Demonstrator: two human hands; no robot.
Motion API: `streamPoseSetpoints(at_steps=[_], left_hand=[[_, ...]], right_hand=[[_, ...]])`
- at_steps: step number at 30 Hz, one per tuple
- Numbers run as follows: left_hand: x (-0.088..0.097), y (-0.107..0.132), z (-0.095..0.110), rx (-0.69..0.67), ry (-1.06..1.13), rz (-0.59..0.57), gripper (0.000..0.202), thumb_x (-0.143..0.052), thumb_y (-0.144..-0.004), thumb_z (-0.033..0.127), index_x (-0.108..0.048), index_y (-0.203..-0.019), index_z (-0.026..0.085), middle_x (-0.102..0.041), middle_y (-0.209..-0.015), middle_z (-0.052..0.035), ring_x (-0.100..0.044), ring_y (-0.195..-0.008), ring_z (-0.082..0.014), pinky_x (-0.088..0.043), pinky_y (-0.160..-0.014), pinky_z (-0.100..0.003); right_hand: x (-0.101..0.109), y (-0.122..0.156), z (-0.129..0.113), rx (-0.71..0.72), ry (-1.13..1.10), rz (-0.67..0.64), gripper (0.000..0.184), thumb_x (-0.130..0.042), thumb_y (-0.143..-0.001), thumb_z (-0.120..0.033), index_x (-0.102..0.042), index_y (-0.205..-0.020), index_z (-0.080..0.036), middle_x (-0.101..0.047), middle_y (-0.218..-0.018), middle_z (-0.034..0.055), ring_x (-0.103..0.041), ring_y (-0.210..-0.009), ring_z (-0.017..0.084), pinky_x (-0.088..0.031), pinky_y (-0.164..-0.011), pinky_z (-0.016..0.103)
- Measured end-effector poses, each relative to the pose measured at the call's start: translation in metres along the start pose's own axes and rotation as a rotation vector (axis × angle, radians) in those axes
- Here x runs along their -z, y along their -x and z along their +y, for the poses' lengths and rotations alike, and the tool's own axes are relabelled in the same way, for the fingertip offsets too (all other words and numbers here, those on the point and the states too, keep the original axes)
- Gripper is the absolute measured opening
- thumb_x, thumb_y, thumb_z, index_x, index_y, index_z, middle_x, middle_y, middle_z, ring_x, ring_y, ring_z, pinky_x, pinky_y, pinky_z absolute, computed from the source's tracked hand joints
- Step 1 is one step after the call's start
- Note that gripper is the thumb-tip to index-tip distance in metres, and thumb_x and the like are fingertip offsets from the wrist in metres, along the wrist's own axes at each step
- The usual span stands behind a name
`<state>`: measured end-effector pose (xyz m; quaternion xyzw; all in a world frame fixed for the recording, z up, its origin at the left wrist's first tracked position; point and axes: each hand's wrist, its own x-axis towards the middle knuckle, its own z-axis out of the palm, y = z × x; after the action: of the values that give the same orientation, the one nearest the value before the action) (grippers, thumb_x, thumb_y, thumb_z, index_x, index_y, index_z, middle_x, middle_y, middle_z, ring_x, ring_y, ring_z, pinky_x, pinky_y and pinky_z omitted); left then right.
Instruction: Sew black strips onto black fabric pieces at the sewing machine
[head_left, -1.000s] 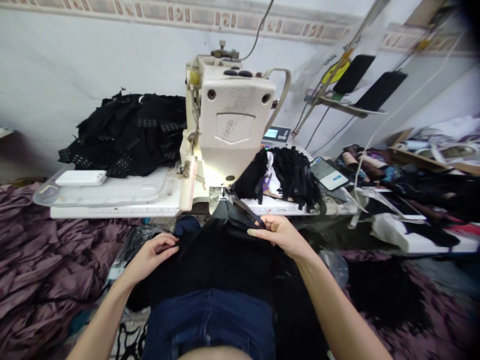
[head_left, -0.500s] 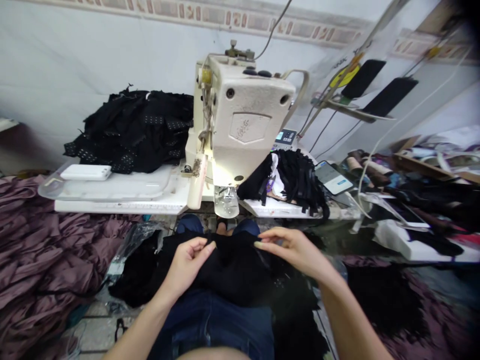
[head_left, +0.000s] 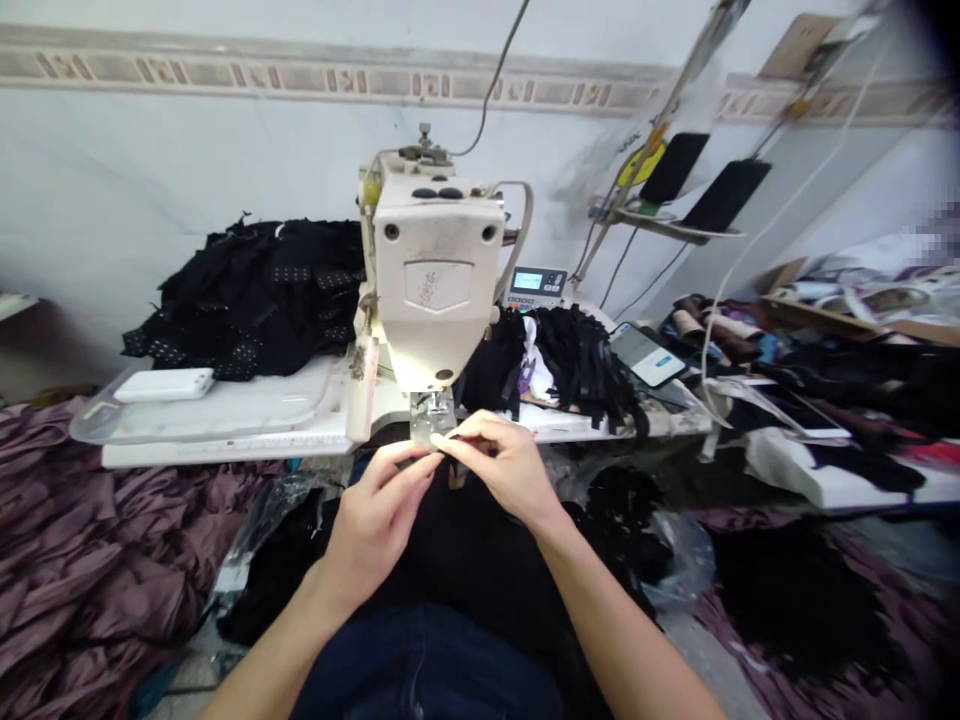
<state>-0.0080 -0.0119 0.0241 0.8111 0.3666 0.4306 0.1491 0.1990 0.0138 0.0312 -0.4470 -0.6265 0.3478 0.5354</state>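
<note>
My left hand [head_left: 386,510] and my right hand [head_left: 504,465] meet fingertip to fingertip just in front of the sewing machine [head_left: 442,270]. Both are closed in a pinch on the edge of a black fabric piece [head_left: 480,560], which hangs down over my lap. Right behind the fingertips is the machine's lit needle area, with its metal presser foot and plate [head_left: 431,405]. The pinched edge itself is mostly hidden by the fingers.
Black garment pieces [head_left: 255,290] are heaped left of the machine, behind a white box [head_left: 165,384] on a clear plastic tray [head_left: 247,415]. Black straps [head_left: 577,360], a control panel [head_left: 536,283] and a phone [head_left: 649,353] lie right. Mauve fabric [head_left: 112,560] fills the lower left.
My hands have come together from well apart and moved up to the needle area, bringing the black fabric's edge along. The camera view has shifted a little.
</note>
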Motion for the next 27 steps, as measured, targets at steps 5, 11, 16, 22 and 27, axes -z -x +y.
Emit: streamPoseSetpoints(at_steps=[5, 11, 16, 22, 27], left_hand=[[0.0, -0.008, -0.02, -0.341, -0.38, -0.093, 0.04, -0.056, -0.109, 0.018, -0.061, -0.149, 0.017, -0.073, -0.142, -0.0128, -0.079, -0.115, -0.0241, -0.065, -0.1, -0.034], [-0.021, -0.004, -0.013, -0.298, -0.551, 0.018, 0.042, -0.058, -0.108, 0.02, -0.06, -0.15, 0.014, -0.074, -0.14, -0.0154, -0.078, -0.116, -0.0264, -0.067, -0.092, -0.032], [-0.048, -0.005, 0.001, -0.213, -0.729, 0.14, 0.039, -0.06, -0.109, 0.023, -0.063, -0.144, 0.008, -0.075, -0.137, -0.0177, -0.082, -0.099, -0.0253, -0.064, -0.07, -0.028], [-0.045, 0.007, 0.001, -0.195, -0.623, 0.142, 0.043, -0.055, -0.112, 0.024, -0.059, -0.153, 0.014, -0.068, -0.151, -0.0124, -0.081, -0.103, -0.0226, -0.062, -0.077, -0.029], [-0.023, 0.032, -0.014, -0.238, -0.406, 0.165, 0.047, -0.064, -0.106, 0.014, -0.062, -0.152, 0.019, -0.069, -0.148, -0.0105, -0.073, -0.123, -0.0261, -0.052, -0.114, -0.038]], right_hand=[[-0.014, -0.016, 0.026, -0.142, -0.142, 0.129, 0.03, -0.091, -0.08, -0.046, -0.078, -0.085, -0.02, -0.071, -0.087, 0.0036, -0.064, -0.074, 0.018, -0.049, -0.065, 0.029], [-0.023, -0.003, 0.049, -0.321, -0.396, 0.287, 0.038, -0.087, -0.082, -0.055, -0.074, -0.088, -0.02, -0.071, -0.082, 0.0007, -0.065, -0.078, 0.018, -0.051, -0.074, 0.028], [-0.013, 0.003, 0.075, -0.348, -0.273, 0.171, 0.048, -0.077, -0.089, -0.065, -0.076, -0.081, -0.018, -0.068, -0.07, 0.0015, -0.06, -0.066, 0.017, -0.046, -0.061, 0.028], [0.03, -0.015, 0.105, -0.263, -0.089, 0.228, 0.052, -0.083, -0.078, -0.068, -0.078, -0.085, -0.017, -0.072, -0.071, 0.0026, -0.058, -0.057, 0.016, -0.046, -0.055, 0.028], [0.072, -0.038, 0.116, -0.229, 0.198, 0.471, 0.053, -0.082, -0.079, -0.07, -0.082, -0.09, -0.018, -0.076, -0.08, 0.0069, -0.061, -0.063, 0.02, -0.047, -0.06, 0.03]])
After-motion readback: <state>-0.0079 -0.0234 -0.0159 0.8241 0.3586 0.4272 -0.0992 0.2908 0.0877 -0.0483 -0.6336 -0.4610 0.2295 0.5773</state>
